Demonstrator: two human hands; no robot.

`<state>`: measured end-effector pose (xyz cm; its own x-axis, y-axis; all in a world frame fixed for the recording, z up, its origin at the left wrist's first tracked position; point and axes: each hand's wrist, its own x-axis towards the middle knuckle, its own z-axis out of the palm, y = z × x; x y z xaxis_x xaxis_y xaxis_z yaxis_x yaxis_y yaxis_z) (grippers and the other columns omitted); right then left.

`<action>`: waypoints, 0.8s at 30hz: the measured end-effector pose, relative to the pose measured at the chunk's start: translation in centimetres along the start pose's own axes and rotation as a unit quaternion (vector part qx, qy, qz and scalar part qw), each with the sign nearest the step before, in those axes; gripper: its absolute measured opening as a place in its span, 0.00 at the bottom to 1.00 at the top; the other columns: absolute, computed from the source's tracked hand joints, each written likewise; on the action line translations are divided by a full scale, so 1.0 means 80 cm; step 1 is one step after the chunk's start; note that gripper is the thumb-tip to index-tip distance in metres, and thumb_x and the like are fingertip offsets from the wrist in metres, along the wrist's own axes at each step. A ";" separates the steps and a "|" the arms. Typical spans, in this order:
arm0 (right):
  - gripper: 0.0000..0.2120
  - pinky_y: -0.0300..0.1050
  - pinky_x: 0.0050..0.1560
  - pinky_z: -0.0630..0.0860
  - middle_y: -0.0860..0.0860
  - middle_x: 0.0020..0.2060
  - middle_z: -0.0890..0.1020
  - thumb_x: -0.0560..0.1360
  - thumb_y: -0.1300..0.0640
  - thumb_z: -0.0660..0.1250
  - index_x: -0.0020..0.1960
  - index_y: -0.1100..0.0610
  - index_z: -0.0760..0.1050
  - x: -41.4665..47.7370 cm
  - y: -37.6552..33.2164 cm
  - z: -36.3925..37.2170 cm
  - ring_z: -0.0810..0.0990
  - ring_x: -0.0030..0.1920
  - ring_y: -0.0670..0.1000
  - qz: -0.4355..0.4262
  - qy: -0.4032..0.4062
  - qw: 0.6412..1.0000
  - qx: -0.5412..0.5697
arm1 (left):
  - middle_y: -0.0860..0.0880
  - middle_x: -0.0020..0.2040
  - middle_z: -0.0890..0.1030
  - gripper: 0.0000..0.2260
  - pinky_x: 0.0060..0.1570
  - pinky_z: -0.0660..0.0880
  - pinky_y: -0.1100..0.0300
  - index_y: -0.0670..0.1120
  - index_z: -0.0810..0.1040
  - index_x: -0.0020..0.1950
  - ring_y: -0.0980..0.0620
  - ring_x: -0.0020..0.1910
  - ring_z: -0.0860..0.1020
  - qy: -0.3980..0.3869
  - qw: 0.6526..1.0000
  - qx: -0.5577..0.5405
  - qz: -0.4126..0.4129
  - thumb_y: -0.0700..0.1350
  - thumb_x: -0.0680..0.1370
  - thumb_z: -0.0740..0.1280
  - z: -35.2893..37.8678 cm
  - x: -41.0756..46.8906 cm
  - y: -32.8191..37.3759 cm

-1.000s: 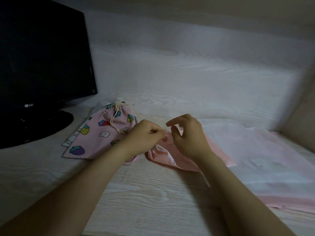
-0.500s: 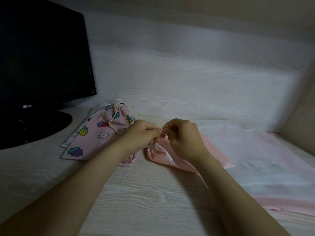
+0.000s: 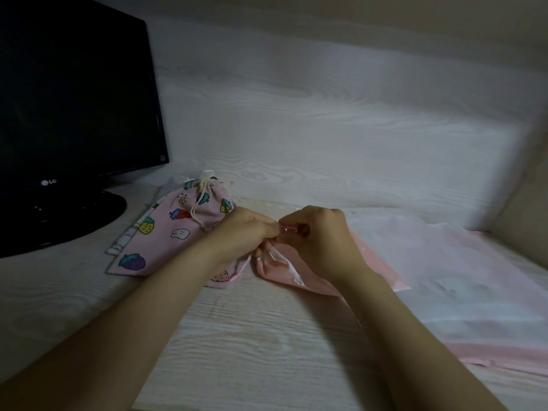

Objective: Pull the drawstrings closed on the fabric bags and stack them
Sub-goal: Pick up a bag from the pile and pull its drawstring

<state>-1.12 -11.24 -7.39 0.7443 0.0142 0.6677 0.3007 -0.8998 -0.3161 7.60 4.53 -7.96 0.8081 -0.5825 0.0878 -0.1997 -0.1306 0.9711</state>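
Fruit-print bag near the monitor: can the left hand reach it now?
Probably yes. The fruit-print bag lies uncovered beside the left hand, whose forearm crosses its corner. But that hand is pinching the mouth of the pink bag and must let go first.

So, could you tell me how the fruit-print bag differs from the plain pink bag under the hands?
The fruit-print bag is covered in colourful drawings; the plain pink bag has none. The fruit-print bag's neck is gathered shut by a cream cord; the plain pink bag's mouth looks looser. No hand holds the fruit-print bag, while the left hand and right hand pinch the plain pink bag's mouth. Both are pink fabric.
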 end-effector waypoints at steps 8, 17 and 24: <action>0.11 0.47 0.37 0.66 0.52 0.34 0.80 0.72 0.58 0.62 0.40 0.52 0.84 0.003 0.005 0.013 0.78 0.39 0.54 -0.021 -0.067 0.988 -0.134 | 0.39 0.35 0.76 0.06 0.36 0.68 0.53 0.35 0.79 0.33 0.43 0.38 0.72 -0.062 0.996 -0.056 -0.020 0.34 0.69 0.65 0.006 0.002 0.002; 0.12 0.47 0.39 0.75 0.51 0.31 0.84 0.67 0.55 0.63 0.38 0.54 0.86 -0.001 -0.002 0.008 0.78 0.32 0.52 0.025 -0.045 0.998 -0.044 | 0.42 0.55 0.81 0.25 0.39 0.77 0.58 0.47 0.78 0.57 0.50 0.43 0.81 0.085 0.996 -0.005 -0.003 0.39 0.62 0.77 0.001 0.004 -0.007; 0.07 0.39 0.40 0.76 0.52 0.36 0.87 0.74 0.64 0.72 0.43 0.57 0.88 0.003 -0.007 -0.007 0.81 0.34 0.45 0.229 -0.052 0.946 0.223 | 0.43 0.46 0.88 0.10 0.51 0.85 0.52 0.41 0.83 0.43 0.46 0.46 0.88 0.100 0.987 0.032 0.120 0.29 0.71 0.79 -0.009 -0.001 -0.005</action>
<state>-1.42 -10.95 -6.66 0.9050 -0.2688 0.3298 0.1377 -0.5485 -0.8247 8.00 5.22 -8.17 0.8252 -0.4330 0.3627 -0.4291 -0.0628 0.9011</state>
